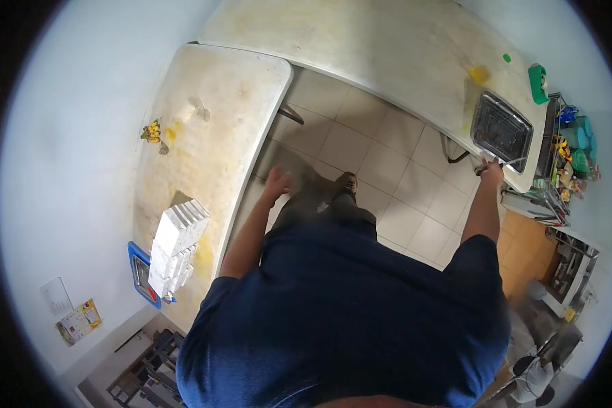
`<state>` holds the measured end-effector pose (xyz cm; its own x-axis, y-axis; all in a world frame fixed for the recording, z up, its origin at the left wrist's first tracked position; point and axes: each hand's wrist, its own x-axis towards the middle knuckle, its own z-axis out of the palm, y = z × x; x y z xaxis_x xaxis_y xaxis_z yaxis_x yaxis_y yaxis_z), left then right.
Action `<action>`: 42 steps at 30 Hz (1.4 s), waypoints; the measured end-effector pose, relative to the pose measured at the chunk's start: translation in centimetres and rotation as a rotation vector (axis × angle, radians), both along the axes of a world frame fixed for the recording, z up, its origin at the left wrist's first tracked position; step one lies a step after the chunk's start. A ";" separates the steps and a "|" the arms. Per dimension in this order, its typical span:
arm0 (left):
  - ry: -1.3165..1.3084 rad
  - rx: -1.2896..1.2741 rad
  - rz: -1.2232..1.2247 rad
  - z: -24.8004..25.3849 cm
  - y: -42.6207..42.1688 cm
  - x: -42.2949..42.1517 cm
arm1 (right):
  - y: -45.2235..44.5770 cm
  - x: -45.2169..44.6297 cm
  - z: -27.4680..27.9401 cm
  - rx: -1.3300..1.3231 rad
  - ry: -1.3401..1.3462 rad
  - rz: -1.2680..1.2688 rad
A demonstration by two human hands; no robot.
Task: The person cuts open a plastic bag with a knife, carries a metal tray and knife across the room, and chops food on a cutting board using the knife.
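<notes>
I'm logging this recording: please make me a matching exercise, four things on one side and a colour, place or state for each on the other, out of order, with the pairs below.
Things
1. Bananas
2. Left hand
3. Dark tray
4. Tall stack at the left

Descriptions
A. White
B. Close beside the right hand
C. Yellow
D. In the air above the floor, with nothing visible in its grip

Pairs
1-C, 2-D, 3-B, 4-A

Banana bunch (154,131) & stacked white boxes (175,234) on L tbl (211,156), blue-rimmed tray (134,249) beside boxes.
</notes>
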<state>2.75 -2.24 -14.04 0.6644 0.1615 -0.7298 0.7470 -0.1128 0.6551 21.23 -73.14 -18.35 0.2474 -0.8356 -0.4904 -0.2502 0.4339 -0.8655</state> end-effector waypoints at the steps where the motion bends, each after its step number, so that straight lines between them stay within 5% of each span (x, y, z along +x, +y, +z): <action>1: 0.028 -0.003 0.023 0.4 0.0 -0.2 | 0.7 -0.4 -0.6 -0.048 -0.019 0.046; 5: 0.079 0.011 0.113 -0.1 0.1 -1.4 | 5.8 -2.4 -1.4 -0.359 -0.096 0.322; 13: -0.029 -0.027 0.192 -3.4 -0.3 -3.6 | 22.0 -7.0 -0.8 -0.289 -0.018 0.804; 14: -0.065 -0.062 0.210 -2.5 -0.7 -3.5 | 23.0 -7.2 -4.9 -0.467 -0.020 0.892; 16: -0.121 -0.079 0.224 -1.6 -1.1 -3.7 | 28.6 -8.8 -0.1 -0.387 -0.021 1.008; 18: -0.163 -0.044 0.213 -1.3 -1.0 -4.0 | 32.4 -10.2 -1.3 -0.166 -0.038 1.069; 24: -0.358 0.099 -0.012 -5.3 2.2 -5.3 | 42.6 -13.2 2.2 -0.110 -0.145 1.434; 30: -0.425 -0.157 -0.292 4.3 2.5 -3.8 | 49.2 -14.9 7.1 0.184 -0.351 1.613; 36: -0.432 -0.516 0.182 12.0 5.1 -4.3 | 55.4 -17.6 14.6 0.344 -0.365 1.780; 42: -0.648 -0.624 0.296 13.3 9.8 -6.3 | 59.7 -22.8 17.3 0.546 -0.448 1.839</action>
